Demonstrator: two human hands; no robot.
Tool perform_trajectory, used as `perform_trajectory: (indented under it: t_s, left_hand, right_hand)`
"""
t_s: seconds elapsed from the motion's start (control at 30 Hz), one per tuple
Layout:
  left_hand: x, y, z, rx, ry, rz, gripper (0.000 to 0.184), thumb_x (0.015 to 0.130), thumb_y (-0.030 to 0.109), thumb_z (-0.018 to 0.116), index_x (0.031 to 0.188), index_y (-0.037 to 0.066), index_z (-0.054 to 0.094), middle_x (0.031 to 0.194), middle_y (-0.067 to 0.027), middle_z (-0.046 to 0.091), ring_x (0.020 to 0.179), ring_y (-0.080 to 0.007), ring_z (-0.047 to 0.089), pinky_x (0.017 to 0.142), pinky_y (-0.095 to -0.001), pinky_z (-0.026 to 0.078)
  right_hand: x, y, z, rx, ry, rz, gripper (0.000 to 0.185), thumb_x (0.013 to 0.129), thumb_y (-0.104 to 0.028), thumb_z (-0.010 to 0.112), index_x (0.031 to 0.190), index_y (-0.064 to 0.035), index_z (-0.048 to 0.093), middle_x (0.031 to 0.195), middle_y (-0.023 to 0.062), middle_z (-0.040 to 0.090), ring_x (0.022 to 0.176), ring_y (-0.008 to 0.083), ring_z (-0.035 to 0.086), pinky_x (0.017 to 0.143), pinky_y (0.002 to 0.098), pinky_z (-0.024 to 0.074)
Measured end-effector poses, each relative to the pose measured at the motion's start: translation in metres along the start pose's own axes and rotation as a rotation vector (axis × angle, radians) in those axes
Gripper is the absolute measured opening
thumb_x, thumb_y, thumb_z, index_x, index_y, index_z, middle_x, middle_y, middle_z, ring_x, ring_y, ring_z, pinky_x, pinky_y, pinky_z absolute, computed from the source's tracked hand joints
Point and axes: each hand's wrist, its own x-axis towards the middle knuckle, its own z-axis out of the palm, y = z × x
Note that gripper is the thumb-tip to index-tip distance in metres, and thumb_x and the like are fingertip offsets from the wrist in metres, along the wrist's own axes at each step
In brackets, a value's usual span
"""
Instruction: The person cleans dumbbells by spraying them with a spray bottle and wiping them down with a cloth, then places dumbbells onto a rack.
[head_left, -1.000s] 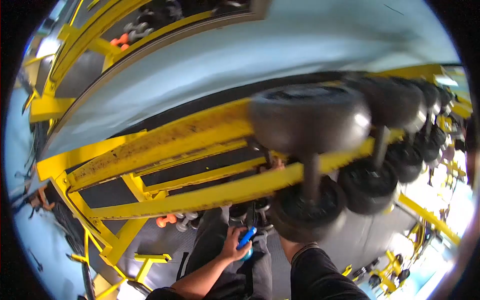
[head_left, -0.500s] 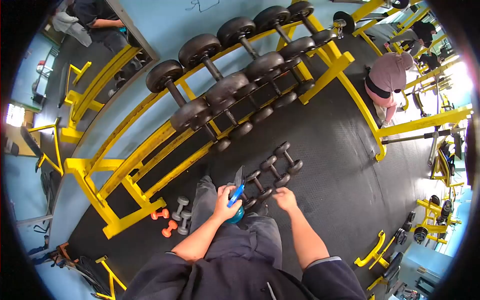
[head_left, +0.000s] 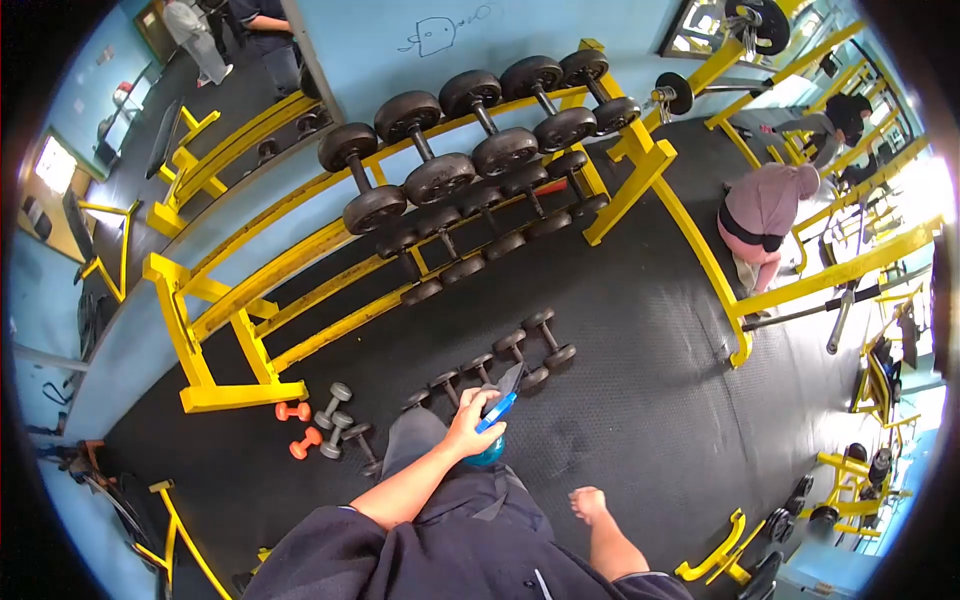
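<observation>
Blue-handled tool (head_left: 497, 412), left grip.
My left hand (head_left: 470, 432) clamps it; right hand (head_left: 590, 503) curled together, contents unseen. Dumbbells (head_left: 563, 356) lie beyond left grip.

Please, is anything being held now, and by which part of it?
The left hand holds a blue object, gripped along its long blue part; what it is exactly cannot be told. Nothing shows in the right hand.

Left hand (head_left: 470, 425) curls closed at the forearm's end; right hand (head_left: 588, 503), lower, hangs loosely fisted.
</observation>
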Motion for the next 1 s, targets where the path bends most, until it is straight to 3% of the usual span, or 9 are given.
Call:
perform_trajectory:
  t_s: [0.17, 0.27, 0.37, 0.47, 0.63, 0.73, 0.8, 0.93, 1.0]
  left_hand:
    - [-0.036, -0.001, -0.004, -0.021, 0.062, -0.078, 0.061, 0.067, 0.021, 0.073, 0.123, 0.011, 0.051, 0.119, -0.019, 0.046, 0.113, -0.035, 0.048, 0.095, -0.0418, 0.042]
    - [-0.075, 0.009, -0.011, -0.069, 0.176, -0.188, 0.062, 0.066, 0.021, 0.072, 0.123, 0.01, 0.052, 0.12, -0.0188, 0.046, 0.112, -0.0345, 0.05, 0.093, -0.0418, 0.044]
    - [-0.126, 0.006, -0.009, 0.049, 0.42, -0.17, 0.06, 0.066, 0.021, 0.073, 0.121, 0.011, 0.053, 0.12, -0.0167, 0.045, 0.111, -0.0316, 0.05, 0.091, -0.0389, 0.043]
    - [-0.175, 0.013, -0.003, 0.088, 0.626, -0.221, 0.059, 0.065, 0.019, 0.074, 0.12, 0.01, 0.053, 0.121, -0.0191, 0.045, 0.115, -0.035, 0.049, 0.095, -0.0407, 0.043]
    - [-0.237, 0.04, 0.03, 0.078, 0.774, -0.187, 0.061, 0.067, 0.019, 0.072, 0.124, 0.012, 0.051, 0.125, -0.0205, 0.043, 0.112, -0.0359, 0.052, 0.09, -0.0408, 0.047]
    - [-0.269, 0.065, 0.06, -0.059, 0.764, -0.282, 0.061, 0.067, 0.018, 0.072, 0.124, 0.013, 0.051, 0.126, -0.0213, 0.043, 0.114, -0.0373, 0.051, 0.09, -0.0418, 0.048]
    - [-0.288, 0.067, 0.083, 0.027, 0.814, -0.279, 0.06, 0.067, 0.018, 0.071, 0.124, 0.013, 0.051, 0.128, -0.022, 0.042, 0.116, -0.0386, 0.05, 0.09, -0.0431, 0.048]
    - [-0.311, 0.077, 0.12, 0.04, 0.915, -0.268, 0.069, 0.067, 0.012, 0.07, 0.132, 0.012, 0.047, 0.141, -0.0215, 0.031, 0.114, -0.0321, 0.054, 0.078, -0.0348, 0.054]
    - [-0.314, 0.093, 0.132, -0.297, 1.016, -0.398, 0.073, 0.069, 0.015, 0.069, 0.137, 0.014, 0.044, 0.14, -0.0249, 0.033, 0.108, -0.0403, 0.056, 0.091, -0.0424, 0.049]
  right_hand:
    - [-0.037, -0.088, 0.051, -0.439, -0.054, -0.178, 0.011, 0.083, -0.016, 0.063, 0.077, -0.0072, 0.066, 0.065, 0.0006, 0.06, 0.057, 0.0111, 0.055, 0.049, 0.0293, 0.0439]
    - [0.055, -0.094, 0.058, -0.731, -0.197, -0.53, 0.031, 0.076, -0.027, 0.068, 0.096, -0.0036, 0.066, 0.092, 0.0112, 0.069, 0.084, 0.0232, 0.066, 0.079, 0.0339, 0.0509]
    - [0.021, -0.154, 0.083, -0.756, -0.284, -0.689, 0.026, 0.081, -0.019, 0.068, 0.1, -0.0016, 0.063, 0.085, 0.0046, 0.067, 0.073, 0.0142, 0.061, 0.066, 0.0301, 0.0501]
    - [-0.041, -0.191, 0.121, -0.736, -0.599, -0.556, 0.041, 0.082, -0.021, 0.07, 0.118, -0.0081, 0.057, 0.081, -0.0004, 0.061, 0.066, 0.0077, 0.053, 0.051, 0.0252, 0.0425]
    - [-0.125, -0.161, 0.167, -0.34, -1.086, -0.036, 0.063, 0.083, -0.06, 0.059, 0.135, -0.0264, 0.043, 0.126, 0.0104, 0.051, 0.112, 0.0326, 0.05, 0.086, 0.0508, 0.043]
    - [-0.142, -0.121, 0.178, -0.276, -1.234, 0.056, 0.044, 0.083, -0.052, 0.063, 0.108, -0.0165, 0.057, 0.106, 0.007, 0.062, 0.092, 0.0225, 0.061, 0.077, 0.039, 0.0495]
    - [-0.162, -0.102, 0.173, -0.42, -1.033, -0.103, 0.038, 0.083, -0.044, 0.068, 0.103, -0.0125, 0.059, 0.094, 0.003, 0.064, 0.082, 0.0174, 0.062, 0.069, 0.0335, 0.0498]
    - [-0.144, -0.084, 0.166, -0.451, -0.869, -0.338, 0.021, 0.083, -0.023, 0.064, 0.099, -0.0132, 0.056, 0.089, 0.0017, 0.059, 0.079, 0.0162, 0.058, 0.067, 0.0379, 0.0506]
    - [-0.141, -0.092, 0.157, -0.398, -0.742, -0.334, 0.022, 0.081, -0.018, 0.061, 0.102, -0.0132, 0.054, 0.089, 0.0033, 0.058, 0.077, 0.0197, 0.058, 0.064, 0.0427, 0.0507]
